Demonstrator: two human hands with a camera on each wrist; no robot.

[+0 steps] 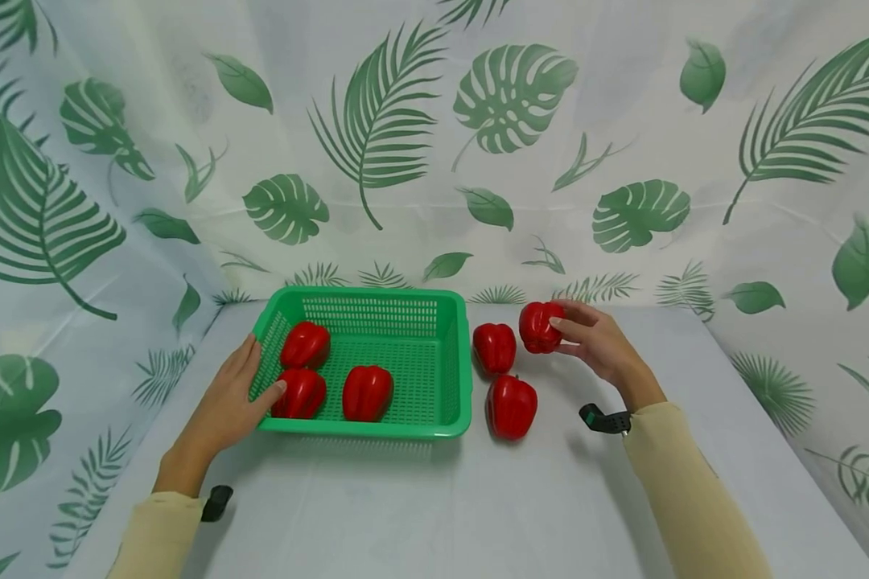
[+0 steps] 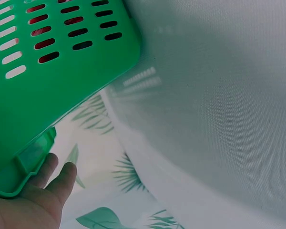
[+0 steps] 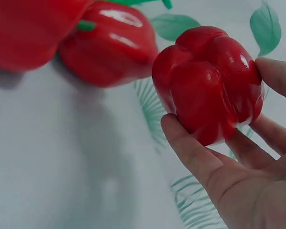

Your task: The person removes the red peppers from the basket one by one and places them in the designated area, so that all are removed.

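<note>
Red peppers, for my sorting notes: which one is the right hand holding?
The pepper furthest right in the head view, gripped by the right hand; two others rest on the table beside the basket, three lie inside it.

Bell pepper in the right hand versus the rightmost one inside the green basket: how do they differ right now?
The held bell pepper is gripped by the right hand, while no hand touches the basket bell pepper. The held bell pepper is outside the green basket, off to its right; the basket bell pepper lies inside. Both are red, glossy and lobed.
</note>
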